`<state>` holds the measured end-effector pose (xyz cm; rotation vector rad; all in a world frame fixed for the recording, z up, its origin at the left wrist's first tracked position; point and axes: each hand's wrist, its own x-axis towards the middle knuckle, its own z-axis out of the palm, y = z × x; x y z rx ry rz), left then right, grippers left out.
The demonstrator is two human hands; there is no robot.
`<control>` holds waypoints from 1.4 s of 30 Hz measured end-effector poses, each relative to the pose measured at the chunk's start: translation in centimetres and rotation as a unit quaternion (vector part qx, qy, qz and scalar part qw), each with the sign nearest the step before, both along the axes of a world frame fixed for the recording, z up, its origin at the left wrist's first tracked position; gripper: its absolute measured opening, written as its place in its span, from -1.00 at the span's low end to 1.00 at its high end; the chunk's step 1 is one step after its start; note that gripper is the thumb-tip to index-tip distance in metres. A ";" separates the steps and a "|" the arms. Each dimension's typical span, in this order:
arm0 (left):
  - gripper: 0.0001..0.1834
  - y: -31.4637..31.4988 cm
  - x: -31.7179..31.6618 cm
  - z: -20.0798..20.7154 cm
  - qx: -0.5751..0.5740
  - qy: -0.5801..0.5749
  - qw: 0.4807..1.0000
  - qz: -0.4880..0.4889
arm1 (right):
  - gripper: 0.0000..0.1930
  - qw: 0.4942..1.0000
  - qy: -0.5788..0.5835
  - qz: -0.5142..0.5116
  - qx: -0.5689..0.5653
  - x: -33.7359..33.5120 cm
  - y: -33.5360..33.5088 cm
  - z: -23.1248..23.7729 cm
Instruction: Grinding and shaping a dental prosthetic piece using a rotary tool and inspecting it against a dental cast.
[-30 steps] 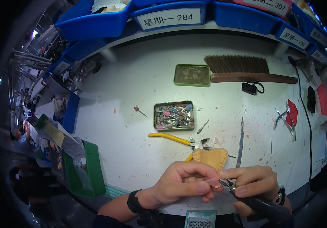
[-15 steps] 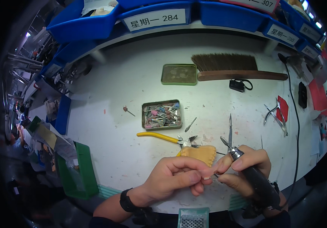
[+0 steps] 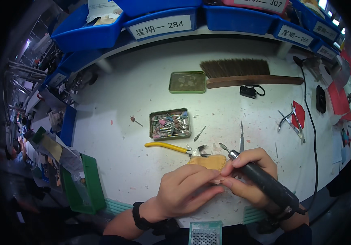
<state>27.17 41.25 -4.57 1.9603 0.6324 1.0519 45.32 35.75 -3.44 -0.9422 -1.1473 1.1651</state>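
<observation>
My right hand (image 3: 251,171) is wrapped round a black rotary handpiece (image 3: 271,190), whose metal burr points up and to the left. Between the fingertips of my left hand (image 3: 187,190) is a small pink denture piece (image 3: 218,182), mostly hidden by the fingers. Right fingertips meet the left ones at this piece, and the burr stands apart from it. Just beyond the hands lies a yellow dental model (image 3: 209,162), partly covered by them. Pliers with a yellow handle (image 3: 165,146) lie behind the model, and a slim pointed metal tool (image 3: 241,136) rests to its right.
An open tin of burrs (image 3: 169,124), its lid (image 3: 187,82) and a wooden brush (image 3: 253,80) lie farther back. Metal pliers (image 3: 293,122) are at right, near a black cable (image 3: 315,143). A green bin (image 3: 96,183) stands left; blue bins (image 3: 159,25) line the shelf above.
Both hands have drawn closer together, with the left fingers now covering more of the pink piece. The handpiece has tilted, its burr swinging left. The whole view has shifted slightly.
</observation>
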 end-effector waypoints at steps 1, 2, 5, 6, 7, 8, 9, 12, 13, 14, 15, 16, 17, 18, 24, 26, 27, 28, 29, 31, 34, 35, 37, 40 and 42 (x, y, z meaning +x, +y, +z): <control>-0.63 0.2 0.1 0.1 0.137 0.049 0.989 0.024 | -0.68 0.999 0.022 0.003 -0.037 0.0 0.0 0.2; -0.69 0.1 0.0 0.3 0.145 0.061 0.986 0.045 | -0.69 0.996 0.045 0.008 -0.073 -0.1 -0.1 0.3; -0.70 0.4 -0.3 0.3 0.172 0.070 0.982 0.038 | -0.70 0.993 0.055 0.032 -0.102 0.2 0.1 0.8; -0.70 0.5 -0.3 0.4 0.172 0.071 0.982 0.039 | -0.70 0.993 0.055 0.033 -0.102 0.2 0.1 0.8; -0.69 0.5 -0.3 0.6 0.156 0.073 0.985 0.031 | -0.69 0.993 0.066 0.036 -0.095 0.1 0.1 0.8; -0.68 0.5 -0.3 0.7 0.139 0.076 0.987 0.024 | -0.69 0.992 0.078 0.041 -0.088 0.2 0.0 0.8; -0.68 0.6 -0.3 0.7 0.139 0.077 0.987 0.028 | -0.69 0.992 0.078 0.045 -0.088 0.1 0.0 0.6; -0.74 0.7 -0.4 0.8 0.096 0.055 0.994 0.020 | -0.70 0.996 0.061 0.054 -0.045 -0.2 -0.2 0.0; -0.75 0.5 -0.4 0.9 0.062 0.049 0.997 0.014 | -0.72 0.998 0.031 0.045 -0.024 -0.3 -0.3 0.2; -0.76 0.4 -0.4 0.9 0.030 0.045 0.999 0.008 | -0.73 0.999 0.003 0.036 -0.002 -0.5 -0.2 0.2; -0.76 0.3 -0.6 0.7 0.033 0.048 0.998 0.016 | -0.73 0.999 0.006 0.043 0.002 -0.6 -0.2 0.2; -0.76 0.3 -0.8 0.2 -0.012 0.031 0.999 -0.003 | -0.74 0.999 -0.003 0.030 0.016 -0.6 -0.4 0.2; -0.75 0.2 -0.6 0.0 -0.057 0.008 0.998 -0.030 | -0.76 0.999 -0.017 0.008 0.029 -0.4 -0.6 0.3; -0.78 0.1 -0.4 0.0 -0.130 -0.026 0.989 -0.059 | -0.76 0.998 -0.024 -0.004 0.057 -0.1 -0.7 0.4; -0.85 0.3 -1.1 0.2 -0.324 -0.135 0.929 -0.117 | -0.70 0.972 -0.120 0.013 0.203 0.3 0.1 0.8; -0.85 0.7 -1.3 0.1 -0.311 -0.144 0.930 -0.134 | -0.70 0.968 -0.132 0.041 0.210 0.1 -0.1 0.8; -0.84 0.7 -1.5 0.0 -0.298 -0.151 0.931 -0.146 | -0.70 0.968 -0.132 0.043 0.210 0.0 -0.1 0.8; -0.84 0.7 -1.6 0.0 -0.298 -0.151 0.931 -0.144 | -0.71 0.964 -0.144 0.050 0.220 -0.2 0.0 0.9; -0.84 0.7 -1.7 0.0 -0.319 -0.167 0.920 -0.154 | -0.71 0.959 -0.155 0.057 0.230 -0.3 0.0 0.9; -0.83 0.6 -1.3 0.5 -0.341 -0.186 0.905 -0.173 | -0.67 0.952 -0.185 0.063 0.238 0.2 -0.2 1.6; -0.81 0.3 -1.4 0.4 -0.363 -0.188 0.900 -0.154 | -0.66 0.944 -0.208 0.084 0.243 0.1 -0.3 1.2; -0.82 0.3 -1.4 0.3 -0.351 -0.187 0.905 -0.150 | -0.65 0.942 -0.220 0.082 0.238 0.1 -0.4 1.3; -0.82 0.2 -1.6 0.2 -0.340 -0.185 0.910 -0.146 | -0.65 0.941 -0.232 0.082 0.232 -0.2 -0.4 1.2; -0.82 0.0 -1.5 0.0 -0.350 -0.190 0.905 -0.149 | -0.57 0.941 -0.224 0.054 0.249 -0.4 -0.4 1.0; -0.82 -0.2 -1.4 0.0 -0.358 -0.201 0.899 -0.153 | -0.59 0.938 -0.226 0.039 0.258 -0.4 -0.4 0.9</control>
